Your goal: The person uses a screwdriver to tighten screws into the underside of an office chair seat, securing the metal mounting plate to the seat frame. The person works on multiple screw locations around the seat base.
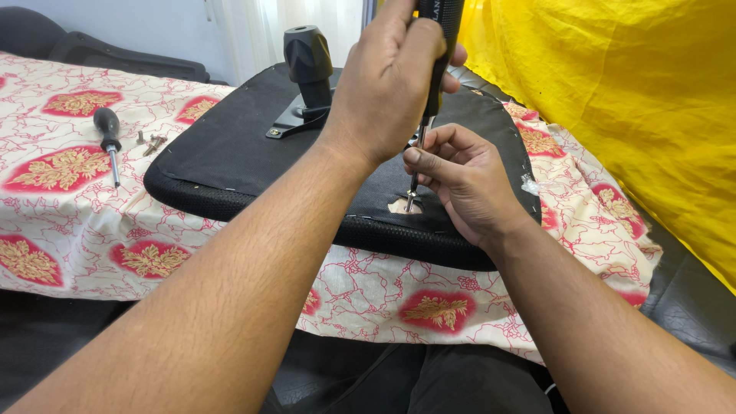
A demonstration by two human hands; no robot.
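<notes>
An upturned black chair seat (230, 146) lies on a patterned cloth. My left hand (391, 77) grips the black handle of a screwdriver (438, 54) held upright. Its thin shaft runs down to a pale cut-out in the seat's fabric near the front edge. My right hand (464, 180) pinches the lower shaft between fingers and thumb, steadying the tip at a screw (409, 205). The heel of that hand rests on the seat.
A black mounting post with a bracket (307, 73) stands on the seat's far side. A second black-handled screwdriver (109, 142) and loose screws (152, 142) lie on the red-and-cream cloth (69, 230) at left. A yellow sheet (629, 92) hangs at right.
</notes>
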